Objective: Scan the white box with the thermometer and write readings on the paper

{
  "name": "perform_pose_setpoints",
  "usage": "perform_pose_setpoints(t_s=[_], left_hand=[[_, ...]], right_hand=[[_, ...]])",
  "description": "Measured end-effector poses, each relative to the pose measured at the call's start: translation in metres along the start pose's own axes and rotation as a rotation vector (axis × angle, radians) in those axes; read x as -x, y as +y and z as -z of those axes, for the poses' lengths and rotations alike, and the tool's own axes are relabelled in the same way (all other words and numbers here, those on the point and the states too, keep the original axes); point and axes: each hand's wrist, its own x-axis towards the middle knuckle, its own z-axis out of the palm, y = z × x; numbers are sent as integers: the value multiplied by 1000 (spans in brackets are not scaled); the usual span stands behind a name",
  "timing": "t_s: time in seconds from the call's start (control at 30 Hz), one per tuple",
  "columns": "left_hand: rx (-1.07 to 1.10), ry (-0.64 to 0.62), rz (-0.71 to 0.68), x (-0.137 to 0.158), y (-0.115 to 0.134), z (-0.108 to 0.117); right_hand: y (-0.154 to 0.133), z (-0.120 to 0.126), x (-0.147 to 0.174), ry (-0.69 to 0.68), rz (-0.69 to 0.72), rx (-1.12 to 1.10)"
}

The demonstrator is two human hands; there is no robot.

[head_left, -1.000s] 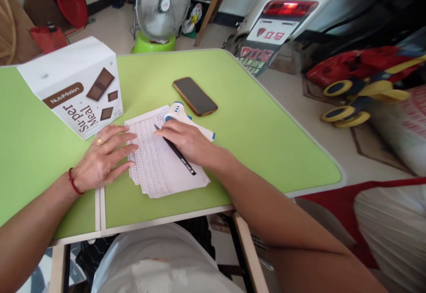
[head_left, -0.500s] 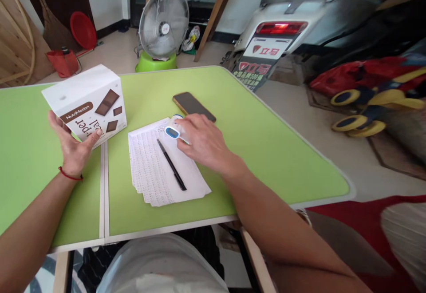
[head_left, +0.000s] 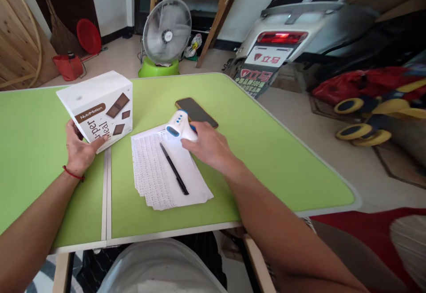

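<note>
My left hand [head_left: 81, 148] grips a white NutriMotion box [head_left: 96, 91] by its near lower edge, thumb on the printed front; the box is tilted, with brown bars pictured on it. In my right hand [head_left: 213, 146] is a white and blue infrared thermometer [head_left: 179, 125], held by its handle above the top of the paper. Its small display and several blue buttons face up. Below lie handwritten sheets [head_left: 149, 168] with a black pen [head_left: 174, 168] across them. A dark phone [head_left: 198, 112] in a yellowish case rests just beyond my right hand.
The green folding table [head_left: 282, 168] has a seam on the left and a pale edge. Past it stand a fan [head_left: 167, 31] on a green stool [head_left: 159, 68], a scooter [head_left: 266, 49] and a red bag [head_left: 68, 66]. Yellow-wheeled gear [head_left: 362, 120] sits at right.
My right hand has turned the thermometer, so its buttons and body now show instead of being covered by fingers. The box in my left hand has shifted slightly to the right.
</note>
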Motion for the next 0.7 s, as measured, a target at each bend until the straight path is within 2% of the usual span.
perform_pose_setpoints(t_s=[0.07,0.13,0.23,0.37,0.7], left_hand=[[46,66,44,6,8,-4],[113,47,75,12,17,-9],[232,-61,131,22,24,-16],[241,-163,194,32,27,-20],[239,-208,223,28,24,-21]], right_hand=[[-13,0,12,74,58,-367],[-27,-3,30,-90,178,-711],[-46,-13,56,-427,302,-997],[-58,-23,74,-584,322,-1117],[-60,-26,72,-565,270,-1068]])
